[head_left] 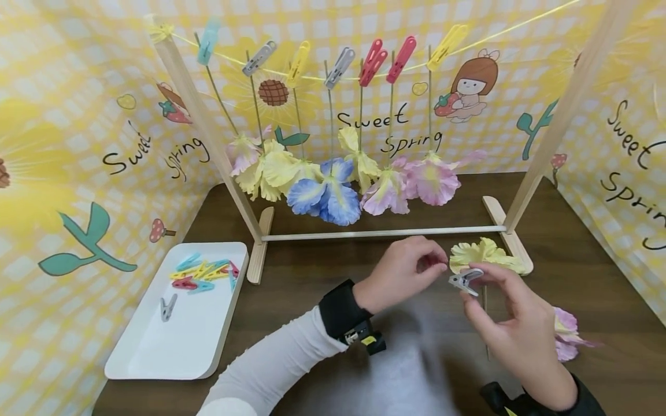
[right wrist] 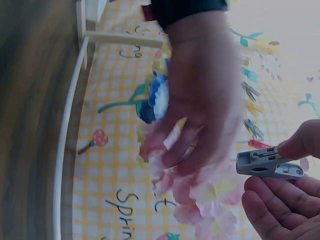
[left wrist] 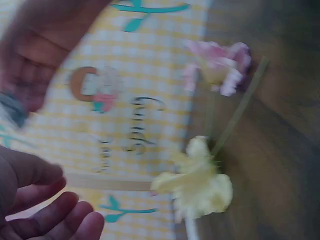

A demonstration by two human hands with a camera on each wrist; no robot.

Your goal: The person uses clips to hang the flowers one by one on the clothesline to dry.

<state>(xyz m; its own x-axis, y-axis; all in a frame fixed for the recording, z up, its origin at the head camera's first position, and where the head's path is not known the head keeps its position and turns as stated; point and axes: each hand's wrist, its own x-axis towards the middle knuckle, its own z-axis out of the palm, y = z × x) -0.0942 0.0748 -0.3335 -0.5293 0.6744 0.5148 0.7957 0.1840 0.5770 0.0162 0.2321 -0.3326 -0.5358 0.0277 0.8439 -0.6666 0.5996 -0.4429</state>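
My right hand (head_left: 520, 329) pinches a grey clothespin (head_left: 465, 281) between thumb and fingertips, its body seen closely as a grey clothespin (right wrist: 270, 162) in the right wrist view. Just to its left, my left hand (head_left: 403, 271) hovers with loosely bent fingers and nothing in them; the left wrist view shows these fingers (left wrist: 65, 215) apart from the clothespin. A yellow flower (head_left: 481, 253) lies on the table behind the right hand, its stem pointing toward me. Partly hidden by the right hand is a pink flower (head_left: 567, 332).
Across the back, a wooden frame (head_left: 551, 110) carries a yellow string (head_left: 499, 37). Several flowers, including a blue one (head_left: 328, 193), hang from it by clothespins. At left stands a white tray (head_left: 151, 352) with several coloured clothespins (head_left: 203, 273). A patterned cloth (head_left: 291, 127) surrounds the table.
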